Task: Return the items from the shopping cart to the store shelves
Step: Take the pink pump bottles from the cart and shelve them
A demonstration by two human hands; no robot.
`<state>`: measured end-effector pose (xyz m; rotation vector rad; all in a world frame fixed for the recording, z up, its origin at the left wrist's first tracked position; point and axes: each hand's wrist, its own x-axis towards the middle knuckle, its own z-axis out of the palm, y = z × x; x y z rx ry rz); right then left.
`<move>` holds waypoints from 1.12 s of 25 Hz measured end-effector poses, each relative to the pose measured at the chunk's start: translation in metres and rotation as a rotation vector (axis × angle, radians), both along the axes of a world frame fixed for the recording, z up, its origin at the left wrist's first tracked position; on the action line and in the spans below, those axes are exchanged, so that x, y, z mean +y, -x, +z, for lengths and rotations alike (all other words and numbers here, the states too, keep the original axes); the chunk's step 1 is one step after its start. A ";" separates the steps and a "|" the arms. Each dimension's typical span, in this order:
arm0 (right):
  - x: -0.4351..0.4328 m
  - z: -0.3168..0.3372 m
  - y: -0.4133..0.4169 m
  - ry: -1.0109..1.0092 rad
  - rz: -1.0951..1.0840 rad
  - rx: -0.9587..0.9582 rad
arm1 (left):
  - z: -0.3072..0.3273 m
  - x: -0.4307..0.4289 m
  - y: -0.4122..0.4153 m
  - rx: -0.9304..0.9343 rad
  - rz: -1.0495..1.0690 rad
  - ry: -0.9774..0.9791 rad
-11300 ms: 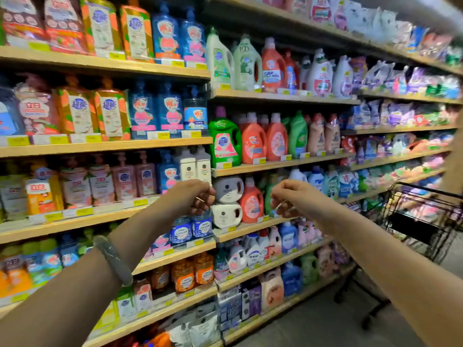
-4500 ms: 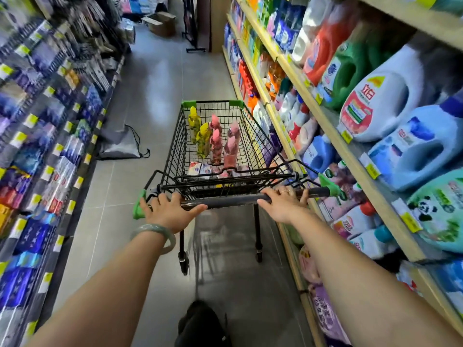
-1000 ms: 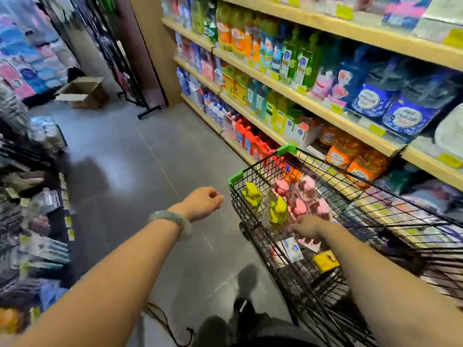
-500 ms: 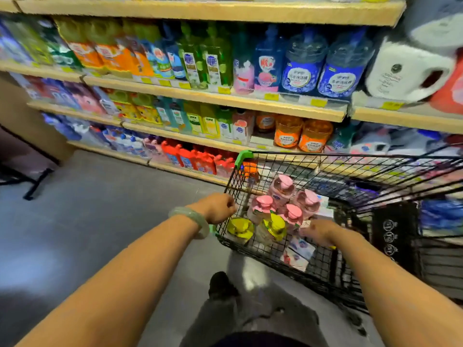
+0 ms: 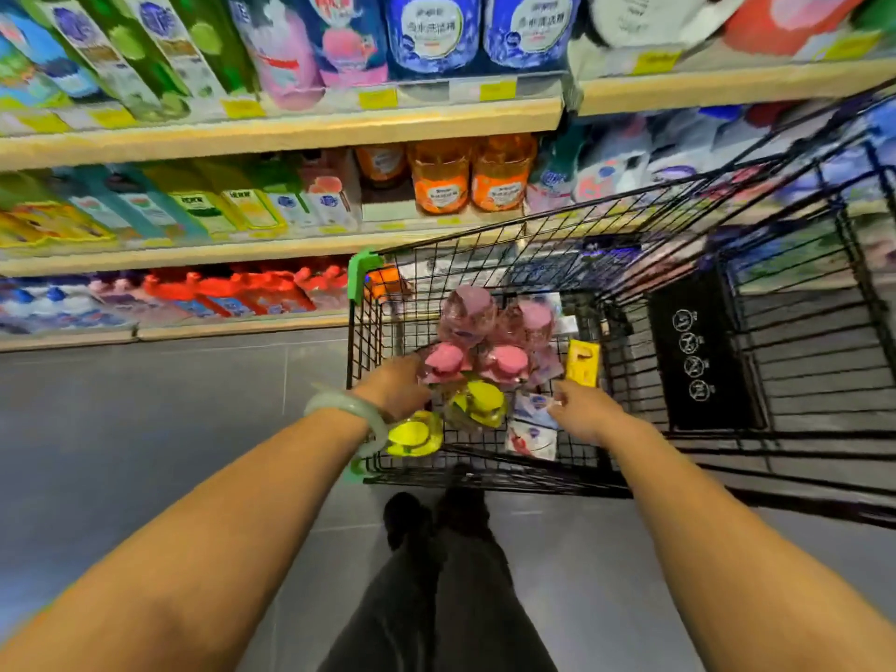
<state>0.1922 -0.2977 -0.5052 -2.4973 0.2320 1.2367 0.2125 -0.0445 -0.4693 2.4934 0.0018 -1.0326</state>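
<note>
The black wire shopping cart (image 5: 485,264) stands against the shelves, and both my hands are down inside it. It holds several pink-capped bottles (image 5: 506,363), two yellow-capped bottles (image 5: 477,402), white packets (image 5: 531,438) and a yellow packet (image 5: 582,361). My left hand (image 5: 395,385), a pale bangle on its wrist, curls against the nearest pink-capped bottle (image 5: 446,363); its fingertips are hidden behind the bottle. My right hand (image 5: 582,412) hovers with loosely bent fingers, its tips touching a white packet (image 5: 528,405).
Wooden shelves (image 5: 291,123) run along the far side, stocked with orange jars (image 5: 497,179), blue refill pouches (image 5: 426,31) and green and red bottles. The cart's folded child seat (image 5: 698,351) is to the right. Grey tiled floor (image 5: 145,405) lies on the left, my legs below.
My left hand has moved from the cart's rim down into the basket beside a pink-capped bottle. My right hand stays low among the packets. My view has tilted down and closer to the cart.
</note>
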 end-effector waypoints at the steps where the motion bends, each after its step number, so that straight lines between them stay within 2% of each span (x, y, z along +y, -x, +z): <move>1: -0.001 -0.014 -0.007 -0.014 -0.035 -0.002 | -0.017 -0.001 -0.007 -0.010 0.024 -0.012; 4: 0.005 -0.048 -0.029 -0.093 -0.107 -0.069 | -0.066 0.009 -0.025 -0.029 0.088 -0.105; 9: 0.017 -0.115 -0.054 -0.237 -0.175 -0.107 | -0.142 0.009 -0.051 0.052 0.023 -0.177; 13: 0.020 -0.139 -0.054 -0.294 -0.279 -0.150 | -0.174 0.008 -0.042 0.070 0.051 -0.037; 18: 0.027 -0.155 -0.050 -0.360 -0.360 -0.243 | -0.189 0.001 -0.037 -0.124 0.086 0.160; 22: 0.027 -0.168 -0.051 -0.398 -0.380 -0.255 | -0.186 -0.002 -0.040 -0.139 0.039 0.169; 28: 0.040 -0.147 -0.058 -0.150 -0.284 -0.298 | -0.170 0.000 -0.040 -0.150 0.007 0.075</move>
